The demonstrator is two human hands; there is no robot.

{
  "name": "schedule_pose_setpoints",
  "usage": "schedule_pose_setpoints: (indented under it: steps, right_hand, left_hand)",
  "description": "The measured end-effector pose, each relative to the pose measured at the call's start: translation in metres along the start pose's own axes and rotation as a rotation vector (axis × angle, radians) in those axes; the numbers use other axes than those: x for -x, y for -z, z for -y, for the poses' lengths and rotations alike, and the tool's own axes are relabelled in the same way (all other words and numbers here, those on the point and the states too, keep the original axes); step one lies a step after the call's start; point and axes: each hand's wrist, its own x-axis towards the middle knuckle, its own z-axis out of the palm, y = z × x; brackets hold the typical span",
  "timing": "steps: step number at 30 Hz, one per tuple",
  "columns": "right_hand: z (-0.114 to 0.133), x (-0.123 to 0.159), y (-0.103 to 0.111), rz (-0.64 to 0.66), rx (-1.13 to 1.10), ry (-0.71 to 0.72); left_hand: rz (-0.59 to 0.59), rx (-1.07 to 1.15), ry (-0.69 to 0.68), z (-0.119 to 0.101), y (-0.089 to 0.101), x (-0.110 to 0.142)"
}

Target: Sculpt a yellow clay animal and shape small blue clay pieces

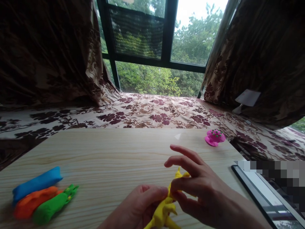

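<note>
Between my two hands, low over the table, is a yellow modelling clay figure (162, 213) with several thin limb-like parts. My left hand (144, 202) is closed, its thumb and fingers pinching the figure's middle. My right hand (197, 184) grips the upper part between thumb and index finger, while its other fingers stretch out above. Part of the yellow clay shows behind the right fingers. The lower end of the figure runs out at the bottom of the view.
A blue clay roll (38, 183), an orange one (35, 202) and a green one (53, 205) lie at the left of the wooden table (107, 152). A pink clay piece with green dots (215, 137) stands at the far right corner. A dark-framed screen (267, 194) lies at the right.
</note>
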Motion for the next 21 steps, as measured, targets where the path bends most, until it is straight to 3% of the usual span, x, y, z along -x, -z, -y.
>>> schedule_pose_setpoints:
  steps: [8, 16, 21]
  right_hand:
    - [-0.004, 0.005, 0.008, -0.016, -0.086, -0.065]
    - [-0.005, 0.003, 0.006, -0.013, -0.062, -0.034]
    - [-0.006, 0.003, 0.003, 0.007, -0.072, -0.012]
  left_hand:
    - [-0.064, 0.105, 0.007, -0.009, -0.007, 0.009]
    - [-0.099, 0.172, 0.086, -0.013, -0.011, 0.013]
    - [0.021, 0.252, 0.008, -0.005, -0.009, 0.007]
